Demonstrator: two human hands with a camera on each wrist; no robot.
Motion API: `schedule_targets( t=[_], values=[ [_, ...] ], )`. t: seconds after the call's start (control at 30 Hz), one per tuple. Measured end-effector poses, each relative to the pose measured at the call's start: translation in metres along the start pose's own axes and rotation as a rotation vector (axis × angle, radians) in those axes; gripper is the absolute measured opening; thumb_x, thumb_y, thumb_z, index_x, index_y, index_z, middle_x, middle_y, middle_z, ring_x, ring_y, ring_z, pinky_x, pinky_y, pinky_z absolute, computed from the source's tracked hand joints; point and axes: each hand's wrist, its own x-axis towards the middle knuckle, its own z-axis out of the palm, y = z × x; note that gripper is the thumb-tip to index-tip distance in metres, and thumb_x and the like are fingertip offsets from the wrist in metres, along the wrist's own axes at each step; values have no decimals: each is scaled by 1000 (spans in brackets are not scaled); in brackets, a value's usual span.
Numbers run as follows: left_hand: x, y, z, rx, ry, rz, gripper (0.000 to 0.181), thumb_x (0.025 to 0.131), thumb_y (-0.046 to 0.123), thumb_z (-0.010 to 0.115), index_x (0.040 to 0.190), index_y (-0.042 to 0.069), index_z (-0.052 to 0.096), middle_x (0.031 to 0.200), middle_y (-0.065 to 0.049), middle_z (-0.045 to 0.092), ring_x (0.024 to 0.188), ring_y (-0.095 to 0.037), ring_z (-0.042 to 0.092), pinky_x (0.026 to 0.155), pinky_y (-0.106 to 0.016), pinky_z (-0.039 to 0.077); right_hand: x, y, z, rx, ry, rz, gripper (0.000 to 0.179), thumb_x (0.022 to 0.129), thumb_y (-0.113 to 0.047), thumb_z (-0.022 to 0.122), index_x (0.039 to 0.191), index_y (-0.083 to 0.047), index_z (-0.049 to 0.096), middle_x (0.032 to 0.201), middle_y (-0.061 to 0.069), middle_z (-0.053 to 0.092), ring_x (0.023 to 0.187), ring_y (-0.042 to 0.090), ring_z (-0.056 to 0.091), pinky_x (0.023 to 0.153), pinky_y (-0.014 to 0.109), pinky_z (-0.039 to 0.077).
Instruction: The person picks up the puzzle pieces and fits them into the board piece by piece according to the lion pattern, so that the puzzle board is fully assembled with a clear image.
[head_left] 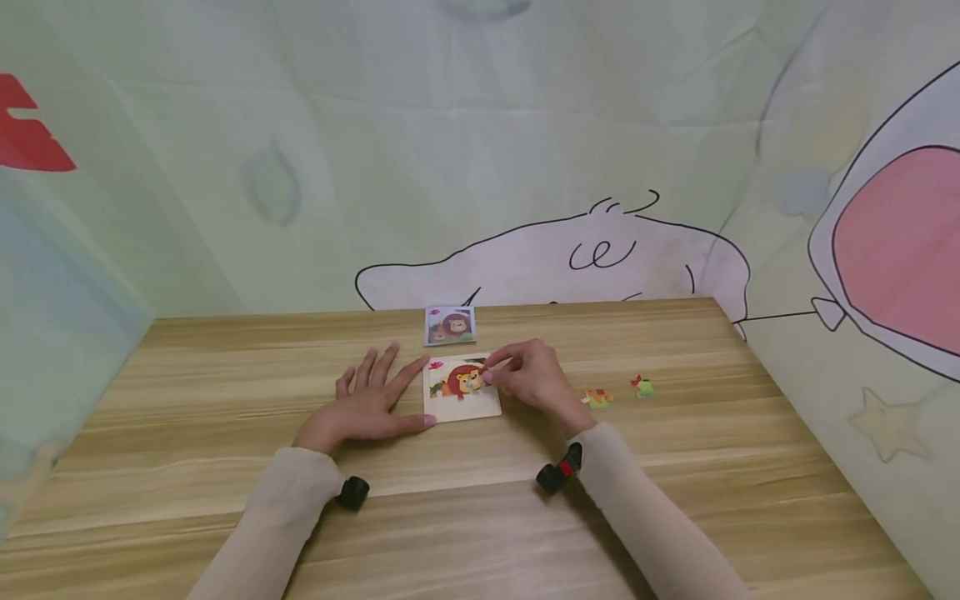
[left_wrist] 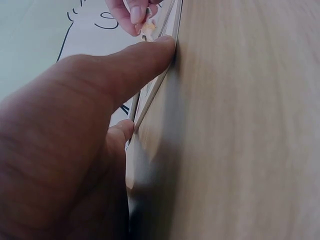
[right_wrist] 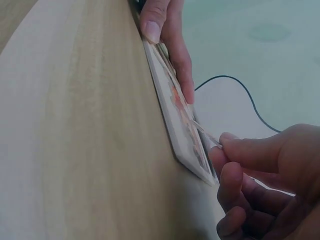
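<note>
Your board (head_left: 463,409) sits flat on the table (head_left: 450,517), lion picture up top, bottom strip bare. Your right hand (head_left: 531,379) has its fingers pinching a piece (right_wrist: 207,134) over the right side; your left hand's (head_left: 367,408) fingers are spread, thumb and index at the left edge. Lion card's (head_left: 450,326) just behind, two loose pieces (head_left: 597,398) off right.

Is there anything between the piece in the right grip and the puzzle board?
Nothing visible: the right grip holds the piece over the puzzle board; the left grip touches only the board's left edge.
</note>
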Motion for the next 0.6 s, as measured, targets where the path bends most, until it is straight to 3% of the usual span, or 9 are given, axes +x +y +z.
schedule_targets(
  t=[0.33, 0.6],
  values=[
    [-1, 1, -1, 4, 2, 2, 105, 91, 81, 61, 173, 36, 13, 182, -16, -13, 167, -48, -17, 125, -77, -6, 1, 1, 6, -26, 0, -12, 9, 95, -16, 83, 102, -11, 84, 76, 5, 73, 60, 14, 59, 55, 24, 45],
    [2, -1, 0, 20, -6, -9, 103, 93, 78, 62, 173, 37, 12, 182, -14, -15, 167, -47, -18, 126, -76, -5, 0, -1, 9, -157, 49, -70, 9, 95, -17, 83, 102, -12, 85, 86, 6, 78, 67, 15, 61, 56, 24, 46]
  ],
)
